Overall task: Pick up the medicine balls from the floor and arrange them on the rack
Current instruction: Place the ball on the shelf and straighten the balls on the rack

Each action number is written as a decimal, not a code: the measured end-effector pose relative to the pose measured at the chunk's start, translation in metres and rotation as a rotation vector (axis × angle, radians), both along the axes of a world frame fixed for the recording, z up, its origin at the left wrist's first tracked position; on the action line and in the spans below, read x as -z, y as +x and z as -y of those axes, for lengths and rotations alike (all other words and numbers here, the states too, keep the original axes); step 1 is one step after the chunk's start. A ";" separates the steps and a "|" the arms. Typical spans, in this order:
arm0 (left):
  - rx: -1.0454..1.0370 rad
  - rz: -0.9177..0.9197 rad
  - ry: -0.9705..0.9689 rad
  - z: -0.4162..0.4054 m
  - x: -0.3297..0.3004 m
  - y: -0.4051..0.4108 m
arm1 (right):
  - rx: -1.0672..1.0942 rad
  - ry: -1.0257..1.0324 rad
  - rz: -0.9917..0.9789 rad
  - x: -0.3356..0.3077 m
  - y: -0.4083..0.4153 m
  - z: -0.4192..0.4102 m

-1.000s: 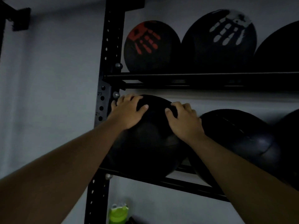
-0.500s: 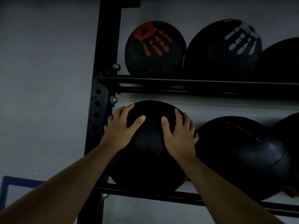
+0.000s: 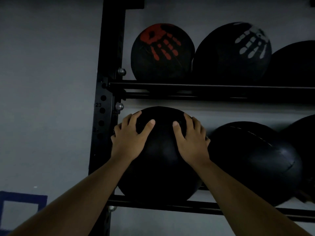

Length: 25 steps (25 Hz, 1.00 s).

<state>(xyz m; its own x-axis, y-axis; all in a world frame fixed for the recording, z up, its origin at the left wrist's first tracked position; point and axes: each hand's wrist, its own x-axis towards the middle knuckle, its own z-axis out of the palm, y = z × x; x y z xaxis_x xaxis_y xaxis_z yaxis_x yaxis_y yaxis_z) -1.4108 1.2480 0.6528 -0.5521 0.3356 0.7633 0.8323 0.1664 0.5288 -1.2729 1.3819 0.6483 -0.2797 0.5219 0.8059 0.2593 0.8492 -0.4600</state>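
Observation:
A plain black medicine ball (image 3: 160,167) rests at the left end of the black rack's lower shelf rail (image 3: 213,209). My left hand (image 3: 131,140) lies spread on its upper left side and my right hand (image 3: 190,142) on its upper right side, both pressed against it. Beside it to the right sits a second black ball (image 3: 255,162), and a third ball (image 3: 305,150) shows at the frame edge. On the upper shelf (image 3: 204,86) stand a ball with a red handprint (image 3: 162,53), one with a white handprint (image 3: 233,53), and a dark ball (image 3: 296,63).
The rack's black upright post (image 3: 109,65) with numbered holes stands just left of the held ball. A grey wall (image 3: 46,99) is behind everything. A blue rectangular outline (image 3: 22,198) shows on the wall at the lower left.
The view has shifted so the rack sits lower and more level in frame. My hands have slid from the ball's top toward its sides, fingers spread wider. The ball has settled onto the lower rail.

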 end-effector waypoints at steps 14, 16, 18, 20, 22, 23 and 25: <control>0.072 -0.380 -0.040 -0.048 -0.040 0.126 | 0.040 0.194 0.262 -0.047 0.139 -0.051; 0.110 -0.446 -0.028 -0.079 -0.059 0.172 | 0.088 0.227 0.201 -0.065 0.185 -0.076; 0.114 -0.457 0.000 -0.113 -0.077 0.220 | 0.132 0.249 0.162 -0.084 0.235 -0.108; 0.105 -0.451 0.022 -0.145 -0.093 0.259 | 0.164 0.270 0.125 -0.102 0.279 -0.135; 0.102 -0.460 0.056 -0.175 -0.111 0.296 | 0.196 0.293 0.104 -0.121 0.323 -0.163; 0.110 -0.464 0.082 -0.188 -0.120 0.312 | 0.210 0.300 0.095 -0.132 0.342 -0.177; 0.134 -0.467 0.112 -0.212 -0.138 0.337 | 0.226 0.297 0.070 -0.153 0.374 -0.202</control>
<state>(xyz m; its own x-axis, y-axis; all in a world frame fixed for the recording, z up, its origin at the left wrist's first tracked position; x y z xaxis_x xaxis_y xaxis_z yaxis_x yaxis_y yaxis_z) -1.0740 1.4598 0.7908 -0.1002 0.2819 0.9542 0.9947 0.0047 0.1031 -0.8992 1.5840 0.8011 -0.2445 0.3233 0.9142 0.4772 0.8608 -0.1768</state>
